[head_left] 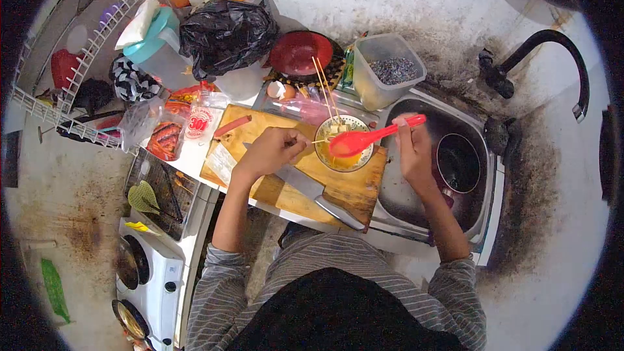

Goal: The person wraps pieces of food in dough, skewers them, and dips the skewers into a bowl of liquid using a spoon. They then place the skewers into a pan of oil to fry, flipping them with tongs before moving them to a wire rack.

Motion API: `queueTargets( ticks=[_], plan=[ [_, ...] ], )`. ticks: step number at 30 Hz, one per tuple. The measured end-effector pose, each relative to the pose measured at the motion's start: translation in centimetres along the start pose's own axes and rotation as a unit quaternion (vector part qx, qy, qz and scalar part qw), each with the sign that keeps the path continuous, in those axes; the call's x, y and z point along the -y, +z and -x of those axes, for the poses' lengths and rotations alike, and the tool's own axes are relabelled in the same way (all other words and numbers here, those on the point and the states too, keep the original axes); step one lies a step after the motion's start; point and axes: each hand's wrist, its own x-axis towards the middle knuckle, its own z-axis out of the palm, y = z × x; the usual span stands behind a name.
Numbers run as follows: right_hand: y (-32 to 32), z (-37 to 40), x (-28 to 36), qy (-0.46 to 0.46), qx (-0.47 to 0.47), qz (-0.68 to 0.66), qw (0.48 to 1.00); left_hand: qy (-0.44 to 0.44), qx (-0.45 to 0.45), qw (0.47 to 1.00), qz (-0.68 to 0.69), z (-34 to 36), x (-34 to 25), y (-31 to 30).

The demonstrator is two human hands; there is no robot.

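My right hand (413,149) grips a red spoon (390,130) by its handle; the spoon's bowl is over the patterned bowl (321,156), which holds yellow-orange liquid. My left hand (278,149) is closed in a pinch on a thin wooden skewer (317,141) that reaches into the bowl beside the spoon. Two more skewers (323,84) lean out over the far rim, with pale cubes (338,128) at their lower ends. The bowl stands on a wooden cutting board (354,185). A knife (323,200) lies across the board, partly hidden below my left hand.
At right is a metal sink (406,205) with a dark pot (459,163) and black faucet (552,39). Behind the board stand a plastic tub (370,94), a red plate (300,52), cracked eggshell (279,90) and black bag (227,32). A stove (159,270) is at lower left.
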Motion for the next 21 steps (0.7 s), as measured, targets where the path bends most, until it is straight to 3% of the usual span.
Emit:
queueTargets(
  ticks=[2, 7, 21],
  plan=[
    [0.2, 0.0, 1.1, -0.015, -0.011, -0.007, 1.0, -0.017, 0.014, 0.999, 0.046, -0.1, 0.1, 0.3],
    [0.4, 0.3, 3.2, -0.258, -0.034, 0.165, 0.951, -0.015, 0.033, 0.998, 0.058, -0.2, -0.6, 0.4],
    [-0.5, 0.3, 4.3, -0.297, 0.001, 0.19, 0.936, 0.004, 0.025, 0.997, 0.07, 0.4, -1.1, 0.0]
  ],
)
